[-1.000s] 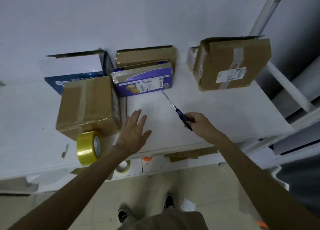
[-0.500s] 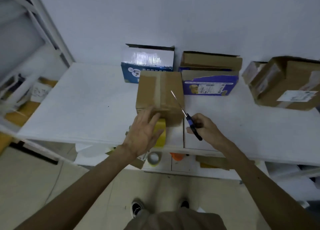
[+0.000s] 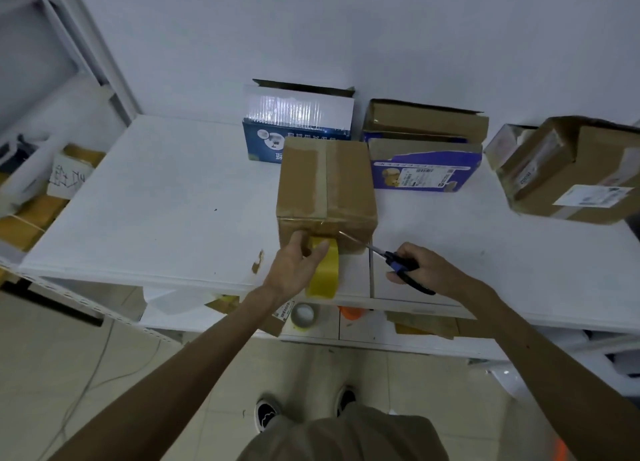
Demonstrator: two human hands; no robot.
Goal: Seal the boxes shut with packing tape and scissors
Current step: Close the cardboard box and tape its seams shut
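A brown cardboard box (image 3: 327, 183) with tape along its top seam sits in the middle of the white shelf (image 3: 156, 200). A yellow tape roll (image 3: 325, 275) stands on edge against the box's near face. My left hand (image 3: 294, 268) grips the roll from the left, thumb and fingers over its top. A strip of tape runs from the roll up onto the box's front. My right hand (image 3: 420, 266) holds blue-handled scissors (image 3: 398, 264), their blades pointing left at the tape beside the box's lower right corner.
Behind the box stand a blue-and-white carton (image 3: 298, 128) and an open brown and purple box (image 3: 426, 159). A labelled brown box (image 3: 571, 173) lies at the far right. A smaller tape roll (image 3: 303, 316) sits on the lower shelf. Metal racking (image 3: 86, 44) rises at left.
The view swung left, bringing the taped box to centre. My left hand went from hovering flat to gripping the yellow roll. The scissors dropped from above the box to its lower front corner.
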